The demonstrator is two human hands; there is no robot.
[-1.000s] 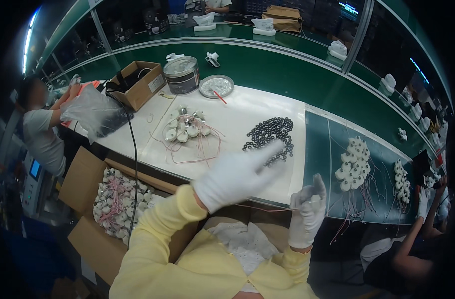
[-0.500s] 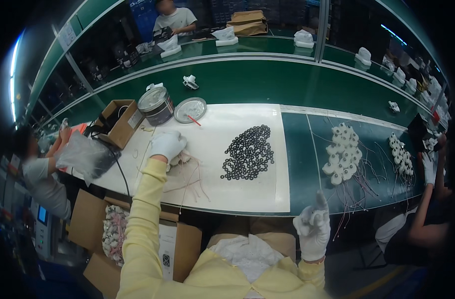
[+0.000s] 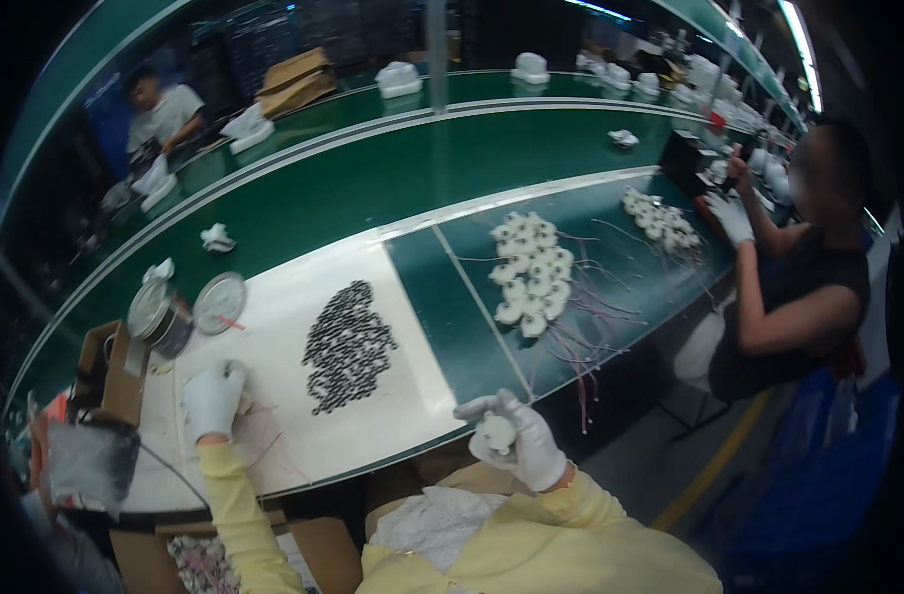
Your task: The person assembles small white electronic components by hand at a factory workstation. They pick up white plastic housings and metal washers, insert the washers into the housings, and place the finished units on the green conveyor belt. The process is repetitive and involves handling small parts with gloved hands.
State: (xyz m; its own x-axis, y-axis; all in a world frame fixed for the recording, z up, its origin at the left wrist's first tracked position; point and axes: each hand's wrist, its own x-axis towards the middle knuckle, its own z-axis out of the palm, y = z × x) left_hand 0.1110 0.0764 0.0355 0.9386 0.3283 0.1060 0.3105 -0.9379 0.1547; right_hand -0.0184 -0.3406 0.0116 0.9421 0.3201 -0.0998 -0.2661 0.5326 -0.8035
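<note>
My right hand (image 3: 537, 447), in a white glove, is raised at the near edge of the table. Its thumb and fingers curl round a small white round part (image 3: 495, 436) with a domed middle. My left hand (image 3: 212, 401), gloved too, rests on the white sheet (image 3: 412, 391) with its fingers curled in. Whatever it grips is hidden under the glove. Thin pinkish wires (image 3: 266, 428) trail out beside it. Between the hands, to the far side, lies a spread of small black rings (image 3: 348, 346).
Several white wired parts (image 3: 531, 267) are grouped on the green table, with a smaller group (image 3: 662, 223) beyond. Far left stand a tin (image 3: 161, 319), its lid (image 3: 220, 303) and a cardboard box (image 3: 127, 381). A co-worker (image 3: 799, 277) sits at the right.
My view has swung to the right. My right hand, earlier with one finger pointing up, now has its fingers round the white part. My left hand stays by the wires.
</note>
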